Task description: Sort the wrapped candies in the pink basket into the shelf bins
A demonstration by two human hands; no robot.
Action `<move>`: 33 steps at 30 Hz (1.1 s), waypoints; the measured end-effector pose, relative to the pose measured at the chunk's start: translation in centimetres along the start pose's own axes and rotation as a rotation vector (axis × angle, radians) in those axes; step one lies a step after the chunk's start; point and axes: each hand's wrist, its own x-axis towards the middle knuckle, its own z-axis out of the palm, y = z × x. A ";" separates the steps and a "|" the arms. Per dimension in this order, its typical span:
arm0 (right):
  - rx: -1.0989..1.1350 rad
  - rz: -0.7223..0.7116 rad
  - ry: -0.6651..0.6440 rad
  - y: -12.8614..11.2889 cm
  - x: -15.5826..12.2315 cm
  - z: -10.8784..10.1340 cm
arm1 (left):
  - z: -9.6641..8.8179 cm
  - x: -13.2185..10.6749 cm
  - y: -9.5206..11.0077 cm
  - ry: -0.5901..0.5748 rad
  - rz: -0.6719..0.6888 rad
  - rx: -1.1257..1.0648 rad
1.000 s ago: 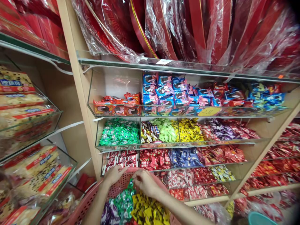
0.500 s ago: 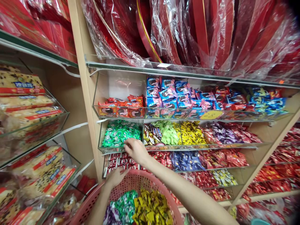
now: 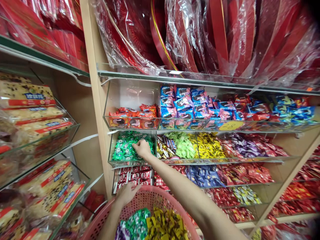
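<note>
- Closest to the body, a round pink plastic basket (image 3: 150, 196) with a mesh wall holds yellow foil-wrapped sweets (image 3: 162, 225), green-and-white sweets (image 3: 136, 221) and a few purple ones (image 3: 120, 232).
- Left hand (image 3: 126, 195) sits at the basket's rim, its fingers (image 3: 132, 190) clenched over the plastic.
- Right hand (image 3: 142, 149) stretches past the basket into a glass bin (image 3: 132, 162) of shiny green wrapped sweets (image 3: 123, 151). Its fingers (image 3: 135, 144) press down on the pile; whether they grasp a sweet, I cannot tell.
- Just below that bin sit red packets (image 3: 132, 176), their white logo apparently KitKat.
- Beside it, other glass compartments hold wrapped chocolate bars (image 3: 165, 147), pale green sweets (image 3: 183, 145) and yellow sweets (image 3: 210, 145).
- One shelf up: blue Oreo packets (image 3: 175, 106) and orange packets (image 3: 132, 118), with a yellow tag reading 28 (image 3: 231, 125).
- Off to the left, glass bins of plastic-wrapped cakes (image 3: 30, 96) carry blue labels.
- Highest of all, round red boxes (image 3: 220, 33) with gold trim are sheathed in crinkled clear plastic — glossy and tightly packed.
</note>
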 end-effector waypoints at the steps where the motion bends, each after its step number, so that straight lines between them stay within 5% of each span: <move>1: 0.008 0.007 0.000 -0.1 0.1 0.2 | 0.0 0.0 0.0 0.000 -0.002 0.002; 17: 0.198 0.040 0.094 1.0 1.0 0.5 | -0.1 0.1 0.1 -0.009 0.017 0.008; 26: 0.129 -0.019 0.154 1.7 0.1 -1.6 | -0.3 0.0 0.2 -0.017 0.010 0.028; 33: 0.099 -0.036 0.155 2.5 -0.1 -1.2 | -0.5 -0.2 0.5 -0.015 0.017 0.035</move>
